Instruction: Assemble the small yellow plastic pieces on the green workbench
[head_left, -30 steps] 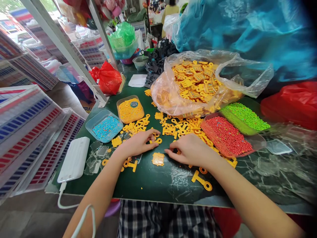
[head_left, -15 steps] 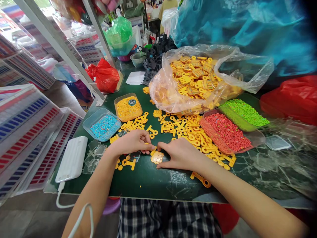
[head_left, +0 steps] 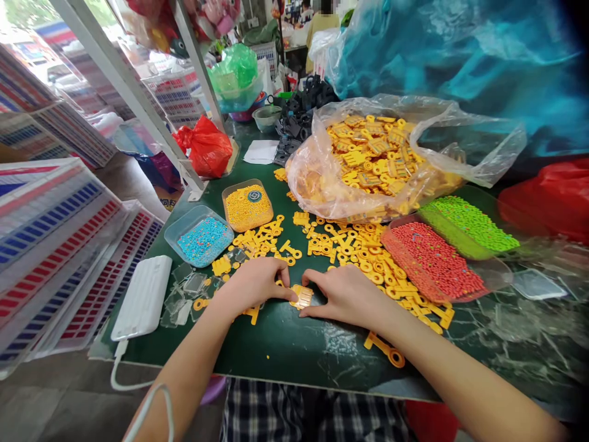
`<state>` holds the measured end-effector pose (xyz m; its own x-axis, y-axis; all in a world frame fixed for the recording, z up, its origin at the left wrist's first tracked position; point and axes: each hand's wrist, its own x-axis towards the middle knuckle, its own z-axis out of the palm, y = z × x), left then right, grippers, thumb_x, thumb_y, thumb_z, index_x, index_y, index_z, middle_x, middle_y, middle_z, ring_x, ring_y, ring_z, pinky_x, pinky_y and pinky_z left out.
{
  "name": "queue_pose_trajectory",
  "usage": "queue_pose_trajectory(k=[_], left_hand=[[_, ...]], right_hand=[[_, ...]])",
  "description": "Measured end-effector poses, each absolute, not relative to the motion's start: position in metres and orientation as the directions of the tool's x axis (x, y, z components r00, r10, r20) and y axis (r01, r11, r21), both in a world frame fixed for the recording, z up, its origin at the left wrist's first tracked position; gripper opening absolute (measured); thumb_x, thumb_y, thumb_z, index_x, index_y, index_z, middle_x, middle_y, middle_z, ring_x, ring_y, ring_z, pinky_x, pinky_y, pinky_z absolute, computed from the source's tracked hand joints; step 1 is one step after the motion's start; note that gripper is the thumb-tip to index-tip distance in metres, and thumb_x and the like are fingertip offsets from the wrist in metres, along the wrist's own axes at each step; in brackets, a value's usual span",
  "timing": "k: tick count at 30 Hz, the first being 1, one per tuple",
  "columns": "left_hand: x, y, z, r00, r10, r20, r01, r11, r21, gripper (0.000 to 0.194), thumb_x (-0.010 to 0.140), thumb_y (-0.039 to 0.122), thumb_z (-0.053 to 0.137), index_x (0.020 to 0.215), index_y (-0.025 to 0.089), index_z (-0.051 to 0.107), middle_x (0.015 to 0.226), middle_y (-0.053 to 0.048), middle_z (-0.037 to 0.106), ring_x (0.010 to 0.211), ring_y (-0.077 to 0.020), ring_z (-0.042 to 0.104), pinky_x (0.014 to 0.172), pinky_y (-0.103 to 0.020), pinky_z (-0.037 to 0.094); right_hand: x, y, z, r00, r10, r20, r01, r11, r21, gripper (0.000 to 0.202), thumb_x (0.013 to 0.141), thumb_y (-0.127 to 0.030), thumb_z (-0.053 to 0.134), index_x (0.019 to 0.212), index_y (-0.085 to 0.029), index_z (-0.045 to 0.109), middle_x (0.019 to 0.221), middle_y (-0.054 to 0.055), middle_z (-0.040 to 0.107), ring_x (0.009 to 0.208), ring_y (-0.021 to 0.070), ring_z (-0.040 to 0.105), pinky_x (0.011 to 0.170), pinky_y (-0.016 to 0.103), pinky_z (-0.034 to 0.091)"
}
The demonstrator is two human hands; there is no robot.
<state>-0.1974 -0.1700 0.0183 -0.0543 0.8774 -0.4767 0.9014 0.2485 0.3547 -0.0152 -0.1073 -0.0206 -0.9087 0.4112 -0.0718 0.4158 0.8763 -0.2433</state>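
While right hand (head_left: 345,291) pinches panel (head_left: 304,296) by its edges, left hand (head_left: 261,281) touches panel's left side, whether grasping anything cannot tell; yellow parts (head_left: 367,261) lie beyond.

- Front edge, middle: bare tabletop (head_left: 294,355), hand can pass between forearms.
- Front edge, right: flat yellow T-piece (head_left: 381,345) in path.
- Front-left corner: white power bank (head_left: 142,299) blocks.
- Centre: left hand (head_left: 257,283) and right hand (head_left: 350,293) close in on yellow plate (head_left: 303,297).
- Behind hands: narrow lane between loose yellow parts (head_left: 368,250).
- Toward rear edge: bulky plastic bag (head_left: 309,175) blocks.
- Right side: red bead tray (head_left: 430,261) blocks.
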Motion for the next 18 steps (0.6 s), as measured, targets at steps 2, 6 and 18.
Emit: queue_pose_trajectory(k=[2,6,18], left_hand=[[-0.196,-0.17,0.016,-0.076,0.892,-0.446,0.917,0.238,0.319,0.034,0.068,0.049,0.079,0.076,0.02,0.063,0.085,-0.003,0.065,0.08,-0.0223,0.061,0.058,-0.026,0.032],[-0.192,-0.171,0.009,-0.078,0.908,-0.412,0.937,0.208,0.28,0.04,0.068,0.054,0.078,0.077,0.02,0.06,0.086,-0.004,0.065,0.087,-0.0258,0.062,0.058,-0.027,0.032],[-0.339,-0.195,0.051,-0.673,0.709,0.209,0.711,0.542,0.449,0.034,0.09,0.04,0.046,0.101,0.015,0.068,0.09,-0.009,0.074,0.083,-0.0238,0.069,0.079,-0.033,0.049]], right_hand=[[-0.015,-0.107,-0.023,-0.91,0.41,-0.06,0.411,0.877,-0.25,0.044,0.079,-0.061,0.068,0.099,-0.022,0.062,0.065,0.0,0.067,0.064,0.0194,0.063,0.051,0.027,0.017],[-0.014,-0.106,-0.028,-0.916,0.399,-0.026,0.391,0.881,-0.268,0.04,0.078,-0.057,0.07,0.099,-0.024,0.063,0.061,-0.002,0.064,0.059,0.0183,0.062,0.05,0.026,0.02],[-0.012,-0.104,-0.032,-0.937,0.347,0.04,0.324,0.907,-0.269,0.037,0.079,-0.051,0.073,0.103,-0.025,0.066,0.056,-0.004,0.061,0.052,0.0168,0.061,0.049,0.025,0.029]])
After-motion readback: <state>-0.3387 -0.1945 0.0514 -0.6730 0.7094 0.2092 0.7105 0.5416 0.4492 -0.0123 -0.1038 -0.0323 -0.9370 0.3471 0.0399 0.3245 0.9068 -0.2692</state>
